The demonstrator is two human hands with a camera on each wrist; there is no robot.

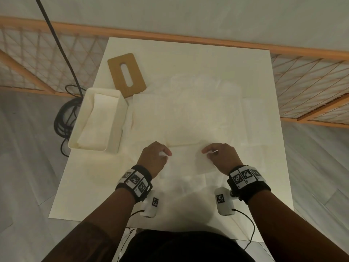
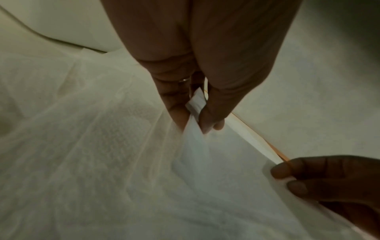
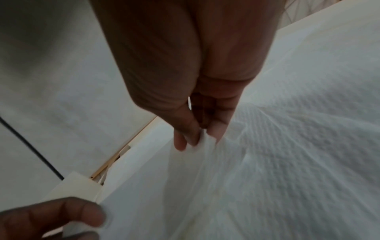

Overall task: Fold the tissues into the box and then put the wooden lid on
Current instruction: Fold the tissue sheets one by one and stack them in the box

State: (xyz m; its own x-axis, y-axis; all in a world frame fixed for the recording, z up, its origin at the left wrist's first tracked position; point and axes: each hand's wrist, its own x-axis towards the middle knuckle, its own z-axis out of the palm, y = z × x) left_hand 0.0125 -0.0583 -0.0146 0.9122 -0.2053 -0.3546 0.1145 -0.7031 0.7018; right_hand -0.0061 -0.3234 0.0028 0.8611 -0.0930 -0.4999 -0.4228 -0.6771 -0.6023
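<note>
Both hands work the same sheet near the front of the white counter (image 1: 207,59). The left hand (image 1: 153,157) pinches one corner of the tissue (image 1: 187,159) between thumb and forefinger, and the right hand (image 1: 221,157) pinches the opposite corner the same way — the sheet spans the gap between them, lifted a little at its near edge. In the left wrist view the thumb and finger (image 2: 179,116) close on a raised fold of tissue (image 2: 197,146), with the other hand (image 2: 329,181) gripping the sheet at lower right. The right wrist view shows the matching pinch (image 3: 191,134) on the textured tissue (image 3: 287,146), with the left hand (image 3: 51,217) at lower left. More tissues (image 1: 188,110) lie spread flat across the middle of the counter, beyond the hands. The open box (image 1: 113,133) stands at the counter's left edge, to the left of and beyond the left hand, with folded tissue (image 1: 98,121) already lying inside it. The wooden lid (image 1: 126,74) — with a slot cut through its middle — lies flat on the counter just beyond the box, well apart from both hands. A dark cable (image 1: 64,118) coils on the floor left of the counter.
</note>
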